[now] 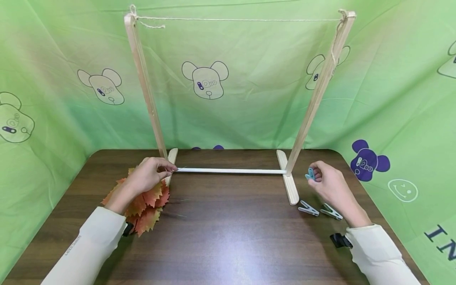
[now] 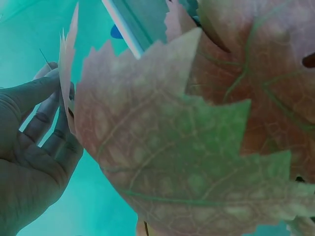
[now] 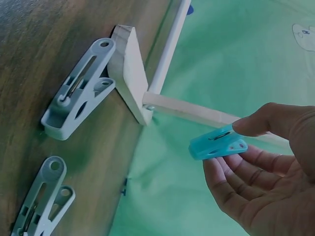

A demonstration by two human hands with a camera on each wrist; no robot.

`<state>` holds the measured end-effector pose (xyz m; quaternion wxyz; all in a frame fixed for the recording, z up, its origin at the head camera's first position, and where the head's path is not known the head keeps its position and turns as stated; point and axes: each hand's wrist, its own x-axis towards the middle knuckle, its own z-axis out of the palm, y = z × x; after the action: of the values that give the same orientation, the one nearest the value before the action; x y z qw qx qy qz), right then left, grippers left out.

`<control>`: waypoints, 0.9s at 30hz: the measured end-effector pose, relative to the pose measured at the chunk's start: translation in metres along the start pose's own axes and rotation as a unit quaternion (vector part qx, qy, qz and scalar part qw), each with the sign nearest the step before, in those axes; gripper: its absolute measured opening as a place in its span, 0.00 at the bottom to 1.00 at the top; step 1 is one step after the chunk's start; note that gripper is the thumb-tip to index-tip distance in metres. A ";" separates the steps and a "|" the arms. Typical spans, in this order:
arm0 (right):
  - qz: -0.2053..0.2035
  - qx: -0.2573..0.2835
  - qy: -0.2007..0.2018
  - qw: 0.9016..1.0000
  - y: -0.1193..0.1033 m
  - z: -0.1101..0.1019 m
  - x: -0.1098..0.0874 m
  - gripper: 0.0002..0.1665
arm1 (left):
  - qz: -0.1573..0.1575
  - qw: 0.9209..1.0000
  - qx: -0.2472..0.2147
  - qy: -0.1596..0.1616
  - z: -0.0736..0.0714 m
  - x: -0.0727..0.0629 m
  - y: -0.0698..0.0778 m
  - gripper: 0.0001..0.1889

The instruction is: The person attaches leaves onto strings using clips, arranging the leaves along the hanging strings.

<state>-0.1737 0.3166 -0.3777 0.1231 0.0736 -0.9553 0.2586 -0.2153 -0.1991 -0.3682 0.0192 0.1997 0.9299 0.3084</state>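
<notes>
My left hand [image 1: 147, 176] is near the left foot of a wooden frame, thumb and fingers pinching a maple leaf [image 2: 67, 78] whose thin stem pokes out past the fingertips. Red and orange maple leaves [image 1: 147, 221] lie on the table below that hand, and they fill much of the left wrist view. Right of the frame, my right hand [image 1: 329, 182] holds a blue clothespin [image 3: 216, 142] between thumb and fingers, above the table. Two grey clothespins, one [image 1: 308, 208] nearer the frame and another [image 1: 331, 211] to its right, lie below this hand.
The wooden frame has two posts, the left [image 1: 147, 87] and the right [image 1: 320, 91]. A string [image 1: 235, 19] runs between their tops, and a white rod [image 1: 231, 171] joins them low down. Behind the brown table [image 1: 228, 229] hangs a green cloth [image 1: 249, 114].
</notes>
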 end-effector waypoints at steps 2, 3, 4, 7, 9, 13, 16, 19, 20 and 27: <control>-0.004 0.001 0.003 1.000 -0.001 0.000 0.000 0.18 | 0.006 1.000 0.002 0.004 -0.001 -0.001 0.002 0.11; -0.005 0.002 0.004 1.000 -0.002 0.000 0.000 0.17 | 0.009 1.000 0.003 0.006 -0.001 -0.001 0.003 0.11; -0.009 0.003 0.006 1.000 -0.003 -0.001 0.001 0.17 | 0.013 1.000 0.004 0.009 -0.001 -0.001 0.004 0.11; -0.017 0.006 0.012 1.000 -0.005 -0.001 0.001 0.17 | 0.021 1.000 0.007 0.018 -0.003 -0.001 0.009 0.11; -0.022 0.007 0.016 1.000 -0.007 -0.001 0.001 0.17 | 0.021 0.999 0.010 0.022 -0.005 -0.001 0.012 0.11; -0.036 0.003 0.031 0.999 -0.011 -0.001 0.001 0.16 | 0.018 0.999 0.013 0.024 -0.008 -0.002 0.018 0.11; -0.047 0.002 0.044 0.998 -0.014 -0.002 0.001 0.16 | 0.023 0.999 0.011 0.022 -0.011 -0.004 0.022 0.11; -0.053 0.006 0.053 0.997 -0.018 -0.002 0.002 0.17 | 0.028 0.999 0.009 0.025 -0.012 -0.005 0.026 0.12; -0.054 0.008 0.055 0.997 -0.019 -0.002 0.002 0.17 | 0.034 0.999 0.006 0.027 -0.012 -0.005 0.027 0.12; -0.070 0.017 0.070 0.995 -0.028 -0.005 0.002 0.17 | 0.051 0.998 -0.005 0.033 -0.015 -0.004 0.037 0.12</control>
<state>-0.1694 0.2945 -0.3596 0.2060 0.1243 -0.9324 0.2696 -0.2005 -0.1821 -0.3344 -0.0262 0.2363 0.9171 0.3199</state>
